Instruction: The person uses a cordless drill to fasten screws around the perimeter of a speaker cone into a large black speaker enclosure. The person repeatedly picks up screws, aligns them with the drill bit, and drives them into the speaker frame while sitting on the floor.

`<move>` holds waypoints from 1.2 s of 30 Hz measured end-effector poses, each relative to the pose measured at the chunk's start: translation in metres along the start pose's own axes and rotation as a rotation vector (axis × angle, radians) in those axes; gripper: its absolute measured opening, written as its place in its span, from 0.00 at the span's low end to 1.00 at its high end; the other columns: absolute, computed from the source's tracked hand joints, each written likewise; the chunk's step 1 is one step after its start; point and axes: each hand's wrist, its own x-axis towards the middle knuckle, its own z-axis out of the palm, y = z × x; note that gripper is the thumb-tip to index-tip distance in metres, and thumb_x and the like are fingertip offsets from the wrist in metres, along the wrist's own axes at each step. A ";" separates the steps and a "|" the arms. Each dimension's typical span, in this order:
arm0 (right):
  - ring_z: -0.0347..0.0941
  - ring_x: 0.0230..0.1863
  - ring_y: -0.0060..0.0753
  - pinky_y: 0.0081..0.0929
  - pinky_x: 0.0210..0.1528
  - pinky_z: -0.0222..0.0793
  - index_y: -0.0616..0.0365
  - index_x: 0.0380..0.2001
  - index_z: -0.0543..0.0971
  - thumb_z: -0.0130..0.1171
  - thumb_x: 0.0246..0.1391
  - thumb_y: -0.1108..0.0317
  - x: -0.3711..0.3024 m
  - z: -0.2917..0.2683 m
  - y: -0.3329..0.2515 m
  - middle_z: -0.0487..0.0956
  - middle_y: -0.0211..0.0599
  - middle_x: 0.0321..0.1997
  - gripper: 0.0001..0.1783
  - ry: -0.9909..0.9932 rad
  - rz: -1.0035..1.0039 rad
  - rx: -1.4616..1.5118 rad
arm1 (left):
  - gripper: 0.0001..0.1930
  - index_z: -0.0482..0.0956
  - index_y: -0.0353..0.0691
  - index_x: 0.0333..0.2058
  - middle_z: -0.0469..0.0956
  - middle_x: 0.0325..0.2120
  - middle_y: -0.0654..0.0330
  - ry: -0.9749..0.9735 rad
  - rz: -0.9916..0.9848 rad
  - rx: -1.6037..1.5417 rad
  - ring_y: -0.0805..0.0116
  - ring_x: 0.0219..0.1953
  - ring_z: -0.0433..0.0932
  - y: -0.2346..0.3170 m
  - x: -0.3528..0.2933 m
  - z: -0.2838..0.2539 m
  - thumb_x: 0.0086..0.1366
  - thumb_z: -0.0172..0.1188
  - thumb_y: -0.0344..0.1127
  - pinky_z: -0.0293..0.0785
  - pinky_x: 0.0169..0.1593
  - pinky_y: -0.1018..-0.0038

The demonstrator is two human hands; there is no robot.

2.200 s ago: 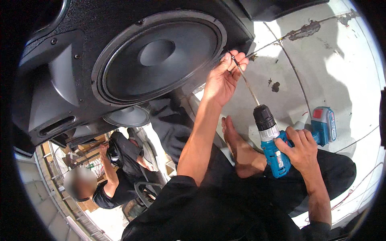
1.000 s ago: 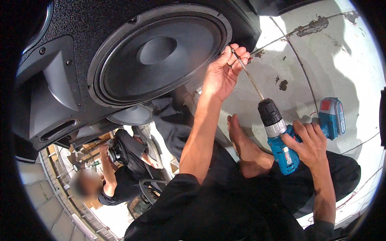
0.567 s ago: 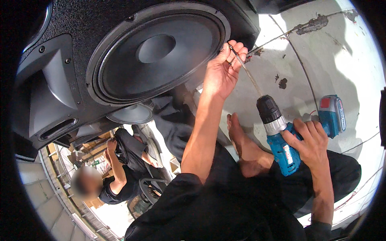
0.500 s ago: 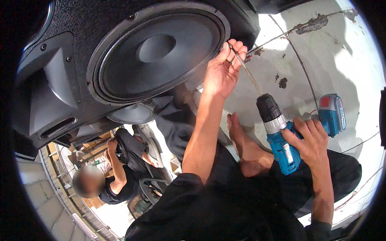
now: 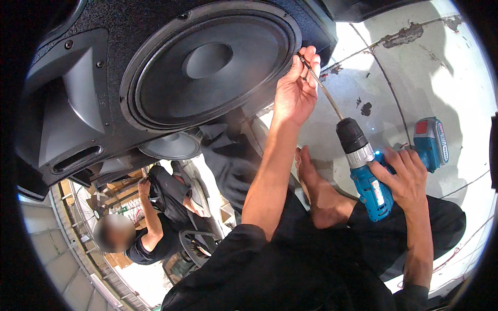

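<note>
My right hand (image 5: 407,179) is wrapped round the handle of a blue cordless drill (image 5: 371,189) with a black and silver chuck. From the chuck a long driver bit (image 5: 330,98) runs up to my left hand (image 5: 296,98). There the fingers are closed round the bit's tip and a small dark piece, likely a screw (image 5: 302,58). They sit at the right rim of a large black speaker cone (image 5: 171,78), set in a black speaker cabinet (image 5: 116,57). My fingers partly hide where the tip meets the rim.
A grey horn (image 5: 78,106) fills the cabinet's left side. My bare foot (image 5: 327,199) rests on the pale, cracked floor (image 5: 384,88). Below the cabinet another speaker cone (image 5: 171,146) shows. At the lower left a co-worker (image 5: 150,233) sits near cardboard boxes.
A small light on the drill near my right hand has come on. My left hand and the bit tip have shifted slightly right in view, as has the cabinet.
</note>
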 end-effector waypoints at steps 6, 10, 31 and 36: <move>0.72 0.33 0.33 0.31 0.37 0.66 0.28 0.42 0.78 0.58 0.41 0.64 -0.001 0.001 0.000 0.76 0.29 0.38 0.21 0.006 0.000 -0.004 | 0.12 0.71 0.30 0.48 0.79 0.44 0.50 -0.014 0.031 -0.091 0.62 0.45 0.80 -0.006 0.002 0.000 0.67 0.54 0.29 0.81 0.51 0.74; 0.72 0.33 0.33 0.31 0.36 0.65 0.28 0.42 0.78 0.59 0.40 0.63 0.000 -0.001 0.000 0.76 0.30 0.38 0.21 -0.001 0.008 0.004 | 0.12 0.70 0.29 0.48 0.79 0.44 0.50 -0.039 0.024 -0.107 0.62 0.45 0.80 -0.005 0.003 -0.002 0.68 0.54 0.29 0.81 0.51 0.73; 0.71 0.33 0.34 0.33 0.39 0.67 0.27 0.43 0.78 0.58 0.40 0.64 0.000 0.001 0.000 0.75 0.29 0.36 0.23 -0.010 0.023 0.012 | 0.11 0.70 0.28 0.46 0.78 0.42 0.49 -0.038 0.048 -0.122 0.62 0.44 0.80 -0.007 0.004 0.001 0.67 0.54 0.27 0.81 0.51 0.73; 0.71 0.33 0.33 0.34 0.39 0.67 0.27 0.44 0.78 0.59 0.39 0.65 0.003 0.000 0.001 0.74 0.28 0.35 0.24 -0.002 0.012 0.013 | 0.11 0.70 0.28 0.45 0.78 0.42 0.49 -0.045 0.040 -0.128 0.62 0.44 0.80 -0.005 0.004 0.001 0.67 0.54 0.28 0.81 0.51 0.72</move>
